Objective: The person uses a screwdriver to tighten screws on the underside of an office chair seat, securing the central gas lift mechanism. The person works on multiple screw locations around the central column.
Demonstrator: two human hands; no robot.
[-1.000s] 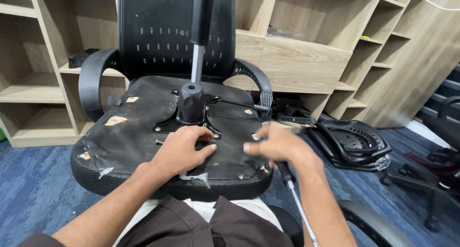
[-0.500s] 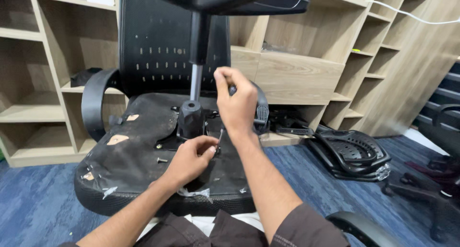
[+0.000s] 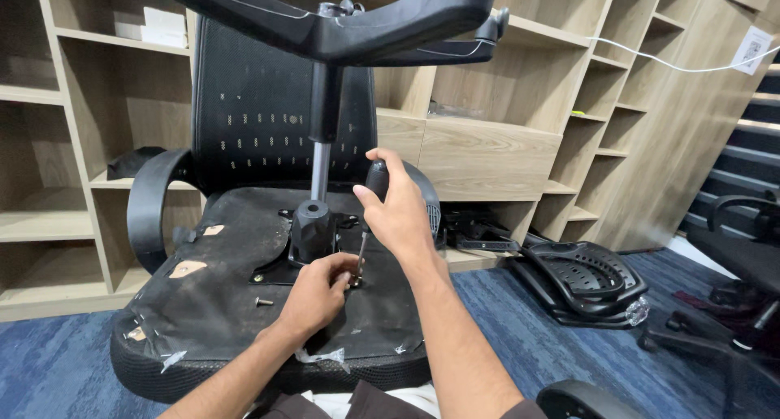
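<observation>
Screwdriver stands near-vertical, handle clamped in my right hand, tip down at the mounting plate on the upturned chair seat. My left hand pinches closed around the tip, directly below.

Even, bright indoor light fills my view; shadows stay soft, focus is sharp throughout, and the shelves bow slightly at the edges.
</observation>
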